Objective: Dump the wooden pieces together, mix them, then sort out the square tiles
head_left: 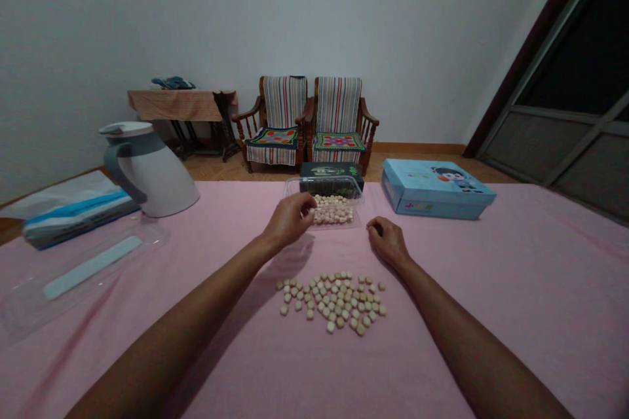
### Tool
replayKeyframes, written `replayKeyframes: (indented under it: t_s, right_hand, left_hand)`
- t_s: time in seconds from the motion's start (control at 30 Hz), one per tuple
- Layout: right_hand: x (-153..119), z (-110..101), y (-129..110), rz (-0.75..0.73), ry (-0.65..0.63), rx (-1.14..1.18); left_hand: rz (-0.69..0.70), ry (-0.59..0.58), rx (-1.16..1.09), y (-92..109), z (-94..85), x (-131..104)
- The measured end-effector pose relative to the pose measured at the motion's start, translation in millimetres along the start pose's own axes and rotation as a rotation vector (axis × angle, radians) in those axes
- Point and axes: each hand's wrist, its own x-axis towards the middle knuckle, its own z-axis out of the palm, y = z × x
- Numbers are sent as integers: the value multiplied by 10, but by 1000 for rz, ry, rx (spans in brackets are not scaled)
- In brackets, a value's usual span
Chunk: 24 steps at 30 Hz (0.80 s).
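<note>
My left hand (291, 219) is at the near left corner of a clear plastic box (358, 217), its fingers pinched together over the rim. Whatever is between those fingertips, if anything, is too small to make out. Inside the box lies a heap of small pale cubes (333, 209). My right hand (388, 242) rests on the pink cloth to the right of the box, fingers curled in, with nothing showing in them. Closer to me, between my forearms, a loose single layer of similar small beige cubes (339, 300) is spread on the cloth.
Behind the plastic box stands a dark box (331, 170); a light blue carton (437, 190) is to its right. At the left are a white and grey jug (160, 173), a tissue pack (78, 215) and a clear plastic lid (93, 268). Two chairs stand beyond the table.
</note>
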Motion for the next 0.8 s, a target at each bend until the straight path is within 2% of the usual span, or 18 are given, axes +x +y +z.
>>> replayKeyframes:
  t_s: [0.1, 0.17, 0.23, 0.37, 0.4, 0.47, 0.53, 0.67, 0.8]
  right_hand:
    - [2, 10, 14, 2, 3, 11]
    - [4, 13, 21, -3, 3, 8]
    - [4, 11, 23, -9, 2, 7]
    - [2, 1, 9, -6, 4, 11]
    - [0, -1, 4, -5, 5, 11]
    - [-5, -6, -8, -4, 5, 11]
    - [-9, -12, -19, -1, 7, 13]
    - [-11, -26, -32, 1, -2, 20]
    - [-8, -28, -30, 3, -7, 9]
  left_hand:
    - [-21, 218, 13, -70, -108, 122]
    - [-17, 240, 27, -82, -126, 100]
    - [-9, 115, 14, -63, -100, 8]
    - [61, -389, -90, 38, 37, -261]
    - [77, -477, -90, 68, 79, -323]
    - [94, -583, -45, 122, 164, -425]
    - [85, -616, 15, 164, 240, -495]
    - [46, -592, 67, 192, 330, -550]
    - [40, -479, 58, 157, 278, -440]
